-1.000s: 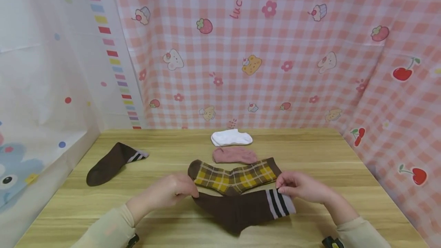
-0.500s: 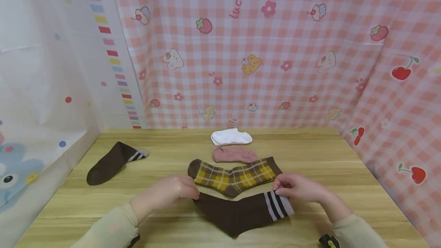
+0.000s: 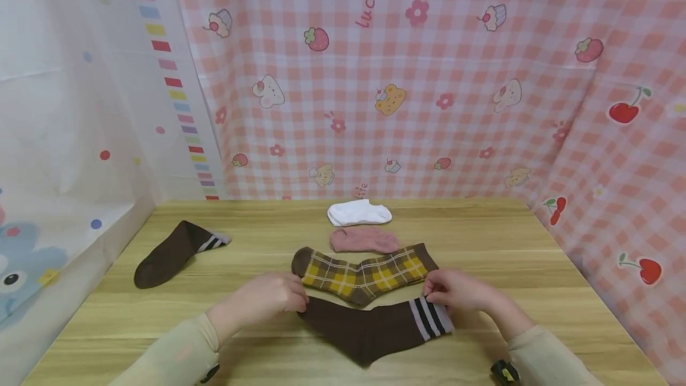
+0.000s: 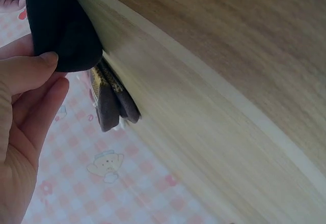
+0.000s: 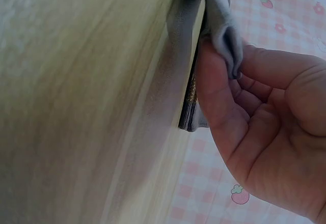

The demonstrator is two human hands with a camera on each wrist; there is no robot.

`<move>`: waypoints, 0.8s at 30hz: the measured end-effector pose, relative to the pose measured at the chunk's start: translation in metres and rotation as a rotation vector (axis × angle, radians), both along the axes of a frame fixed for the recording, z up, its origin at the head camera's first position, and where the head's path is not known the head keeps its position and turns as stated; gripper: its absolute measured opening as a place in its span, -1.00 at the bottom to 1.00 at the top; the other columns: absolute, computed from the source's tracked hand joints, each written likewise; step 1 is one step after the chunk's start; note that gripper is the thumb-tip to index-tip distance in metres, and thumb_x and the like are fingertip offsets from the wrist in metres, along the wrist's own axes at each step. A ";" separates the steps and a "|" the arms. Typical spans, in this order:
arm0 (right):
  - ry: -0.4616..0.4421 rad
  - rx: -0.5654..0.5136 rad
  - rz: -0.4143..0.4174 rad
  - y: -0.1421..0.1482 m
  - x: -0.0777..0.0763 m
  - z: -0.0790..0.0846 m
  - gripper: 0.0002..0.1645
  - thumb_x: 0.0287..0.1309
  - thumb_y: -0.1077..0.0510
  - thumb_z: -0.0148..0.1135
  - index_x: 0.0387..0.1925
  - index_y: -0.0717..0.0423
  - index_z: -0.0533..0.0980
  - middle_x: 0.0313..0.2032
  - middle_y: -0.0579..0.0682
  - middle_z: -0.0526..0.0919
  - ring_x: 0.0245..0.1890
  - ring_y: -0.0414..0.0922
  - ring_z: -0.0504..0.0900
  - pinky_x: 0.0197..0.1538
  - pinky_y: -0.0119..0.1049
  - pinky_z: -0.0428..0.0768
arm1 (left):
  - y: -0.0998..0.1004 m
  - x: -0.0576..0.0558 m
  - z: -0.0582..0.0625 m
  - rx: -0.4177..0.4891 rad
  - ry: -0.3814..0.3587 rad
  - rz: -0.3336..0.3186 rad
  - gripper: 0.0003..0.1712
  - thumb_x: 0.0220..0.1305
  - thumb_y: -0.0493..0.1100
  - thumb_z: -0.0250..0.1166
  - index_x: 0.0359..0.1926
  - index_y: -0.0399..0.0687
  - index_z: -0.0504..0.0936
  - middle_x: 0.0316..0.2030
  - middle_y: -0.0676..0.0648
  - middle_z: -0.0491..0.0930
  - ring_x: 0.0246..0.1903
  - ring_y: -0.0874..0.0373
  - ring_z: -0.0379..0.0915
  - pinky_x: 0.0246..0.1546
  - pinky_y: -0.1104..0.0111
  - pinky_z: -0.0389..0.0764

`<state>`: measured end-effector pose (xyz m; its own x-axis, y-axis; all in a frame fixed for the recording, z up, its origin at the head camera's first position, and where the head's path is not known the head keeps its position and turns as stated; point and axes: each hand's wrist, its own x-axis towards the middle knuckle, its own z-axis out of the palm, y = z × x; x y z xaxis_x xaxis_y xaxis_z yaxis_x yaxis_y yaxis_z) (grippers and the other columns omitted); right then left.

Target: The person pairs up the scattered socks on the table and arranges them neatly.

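Observation:
A dark brown sock (image 3: 359,329) with a grey cuff and black stripes stretches between both hands at the front of the table. My left hand (image 3: 265,302) pinches its toe end between thumb and fingers, as the left wrist view shows. At the other end my right hand (image 3: 463,293) pinches the upper edge of the striped cuff; in the right wrist view the grey cuff (image 5: 224,35) sits between thumb and forefinger. Just behind the held sock lie yellow and brown plaid socks (image 3: 364,276). A second brown striped sock (image 3: 171,255) lies at the left, its cuff bent to the right.
Behind the plaid socks lie pink socks (image 3: 364,239) and, farther back, white socks (image 3: 359,213), all in one row. The wooden table (image 3: 257,228) ends at a pink checked curtain (image 3: 348,106). A white printed curtain (image 3: 69,106) hangs at the left.
The brown sock has flattened and its bottom edge has smoothed out. My right hand has shifted slightly left with the cuff, while the left hand has barely moved.

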<state>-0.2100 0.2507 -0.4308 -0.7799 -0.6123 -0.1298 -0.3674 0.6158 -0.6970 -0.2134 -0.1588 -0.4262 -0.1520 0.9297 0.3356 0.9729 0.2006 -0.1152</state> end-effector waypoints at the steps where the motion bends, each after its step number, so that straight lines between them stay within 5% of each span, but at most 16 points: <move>1: 0.006 0.009 -0.004 0.000 0.000 0.000 -0.91 0.29 0.32 0.22 -0.35 0.15 0.50 -0.44 -0.13 0.53 -0.55 -0.27 0.48 -0.54 -0.35 0.57 | 0.000 0.000 0.000 -0.009 0.000 0.005 -0.75 -0.12 -0.42 0.43 -0.37 -0.04 0.75 -0.31 0.07 0.72 -0.22 0.22 0.61 -0.06 0.44 0.58; 11: 0.020 0.038 -0.010 0.001 -0.001 -0.003 -0.86 0.25 0.35 0.24 -0.41 0.13 0.49 -0.46 -0.14 0.52 -0.53 -0.27 0.50 -0.53 -0.36 0.58 | -0.002 0.002 0.000 -0.114 -0.045 0.042 -0.82 -0.03 -0.36 0.41 -0.43 0.04 0.75 -0.36 0.15 0.69 -0.30 0.30 0.55 -0.22 0.57 0.53; 24: 0.114 0.090 0.002 0.000 0.000 -0.004 -0.84 0.22 0.34 0.29 -0.42 0.10 0.49 -0.48 -0.18 0.51 -0.55 -0.33 0.44 -0.51 -0.38 0.51 | -0.008 0.010 -0.002 -0.201 -0.220 0.154 -0.71 -0.13 -0.46 0.44 -0.39 0.01 0.78 -0.22 0.08 0.72 -0.16 0.24 0.60 -0.11 0.43 0.59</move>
